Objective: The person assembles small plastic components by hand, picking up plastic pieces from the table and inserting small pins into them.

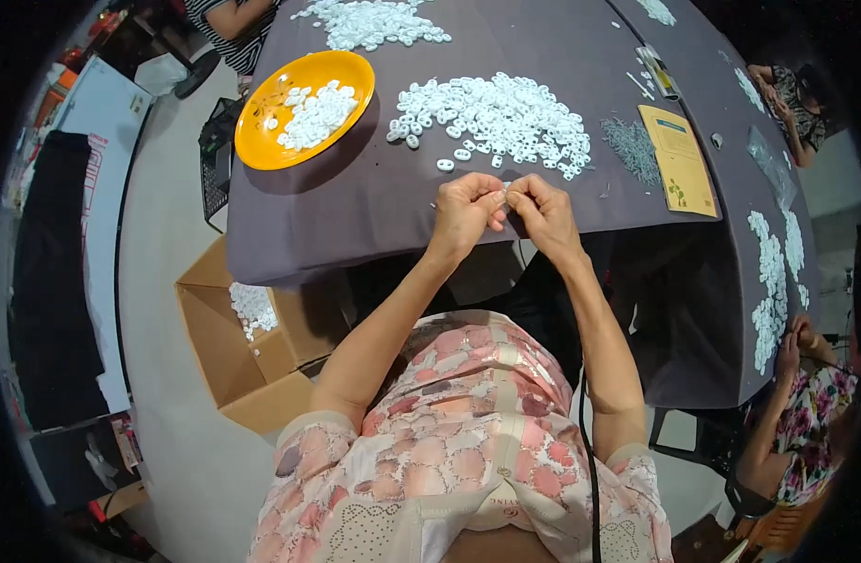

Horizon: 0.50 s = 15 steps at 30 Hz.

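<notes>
My left hand [463,214] and my right hand [547,214] meet at the near edge of the grey cloth-covered table [355,211]. Both pinch at the fingertips, thumbs against forefingers. A small pale bit shows between them, but the fingers cover most of it and its kind is unclear. Just beyond lies a wide heap of small white oval plastic pieces [505,113] with two holes each. One loose white piece [445,165] rests near my left hand. To the right of the heap is a pile of thin grey screw-like pins [632,150].
An orange plate [252,141] holding white pieces stands at the left. Beside the pins lies a yellow-brown booklet [679,159]. An open cardboard box [200,328] with white pieces sits on the floor at left. Other people work at the table's far-left and right sides.
</notes>
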{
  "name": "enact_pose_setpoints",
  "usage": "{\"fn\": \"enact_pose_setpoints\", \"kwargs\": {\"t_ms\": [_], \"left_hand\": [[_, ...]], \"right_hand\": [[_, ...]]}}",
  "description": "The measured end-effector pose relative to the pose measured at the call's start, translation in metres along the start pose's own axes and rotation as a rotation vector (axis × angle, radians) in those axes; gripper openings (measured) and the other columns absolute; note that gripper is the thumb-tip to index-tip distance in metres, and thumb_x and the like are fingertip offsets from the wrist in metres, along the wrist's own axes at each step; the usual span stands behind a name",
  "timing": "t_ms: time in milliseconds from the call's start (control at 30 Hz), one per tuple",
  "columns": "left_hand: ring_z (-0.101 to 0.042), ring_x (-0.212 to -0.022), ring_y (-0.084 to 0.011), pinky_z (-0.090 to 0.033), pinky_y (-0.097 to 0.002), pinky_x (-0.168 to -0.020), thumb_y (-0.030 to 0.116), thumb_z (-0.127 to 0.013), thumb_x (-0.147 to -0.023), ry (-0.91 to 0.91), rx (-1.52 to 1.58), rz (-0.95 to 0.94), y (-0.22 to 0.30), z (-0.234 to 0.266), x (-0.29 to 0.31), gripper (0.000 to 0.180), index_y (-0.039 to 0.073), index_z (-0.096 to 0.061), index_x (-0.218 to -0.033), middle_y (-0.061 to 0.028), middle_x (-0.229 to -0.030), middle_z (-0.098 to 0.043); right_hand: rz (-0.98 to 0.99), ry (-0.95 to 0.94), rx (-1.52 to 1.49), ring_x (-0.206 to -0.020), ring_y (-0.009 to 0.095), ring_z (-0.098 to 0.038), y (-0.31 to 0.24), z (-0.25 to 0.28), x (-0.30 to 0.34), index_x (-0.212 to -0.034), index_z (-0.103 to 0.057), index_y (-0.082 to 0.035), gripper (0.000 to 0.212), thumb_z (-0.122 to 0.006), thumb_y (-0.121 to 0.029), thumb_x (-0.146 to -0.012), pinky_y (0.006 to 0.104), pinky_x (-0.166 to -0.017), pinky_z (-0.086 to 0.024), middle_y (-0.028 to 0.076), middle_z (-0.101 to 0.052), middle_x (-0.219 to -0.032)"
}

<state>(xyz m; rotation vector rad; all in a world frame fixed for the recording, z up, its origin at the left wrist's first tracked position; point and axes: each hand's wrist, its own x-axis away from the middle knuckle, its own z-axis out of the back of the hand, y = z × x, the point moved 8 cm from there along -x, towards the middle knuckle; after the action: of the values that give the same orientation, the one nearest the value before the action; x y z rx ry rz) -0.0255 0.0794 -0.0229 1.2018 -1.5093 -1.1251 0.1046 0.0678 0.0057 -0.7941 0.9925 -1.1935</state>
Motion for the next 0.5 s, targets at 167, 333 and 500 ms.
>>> {"fn": "enact_pose_setpoints", "kwargs": {"t_ms": [167,333,500], "left_hand": [[-0.057,-0.058,-0.0087,-0.050,-0.0216,-0.049,-0.001,-0.058,-0.085,0.003,0.076,-0.077,-0.003,0.000,0.001,0.009,-0.006,-0.061,-0.091,-0.0070,-0.073,-0.062],[-0.058,-0.063,-0.0079,-0.050,-0.0206,-0.053,0.001,-0.058,-0.087,-0.042,0.022,-0.091,-0.003,0.000,0.003,0.011,-0.005,-0.060,-0.096,-0.0069,-0.080,-0.063],[-0.056,-0.056,-0.0076,-0.049,-0.0221,-0.048,0.001,-0.059,-0.084,-0.005,0.049,-0.133,0.001,-0.001,0.004,0.010,-0.006,-0.062,-0.090,-0.0062,-0.070,-0.062]], "right_hand": [[-0.012,0.019,-0.072,-0.061,0.007,-0.050,0.002,-0.001,0.003,-0.084,-0.060,0.002,0.011,-0.058,-0.009,-0.086,0.0245,-0.055,-0.042,0.003,-0.060,-0.067],[0.014,0.002,-0.070,-0.061,0.007,-0.050,0.003,-0.003,0.007,-0.085,-0.060,0.002,0.008,-0.058,-0.005,-0.085,0.0243,-0.055,-0.042,0.003,-0.060,-0.067],[0.127,0.059,0.025,-0.062,0.009,-0.048,-0.008,-0.002,0.006,-0.084,-0.058,0.000,0.005,-0.056,-0.004,-0.086,0.0233,-0.056,-0.039,0.002,-0.055,-0.070]]}}
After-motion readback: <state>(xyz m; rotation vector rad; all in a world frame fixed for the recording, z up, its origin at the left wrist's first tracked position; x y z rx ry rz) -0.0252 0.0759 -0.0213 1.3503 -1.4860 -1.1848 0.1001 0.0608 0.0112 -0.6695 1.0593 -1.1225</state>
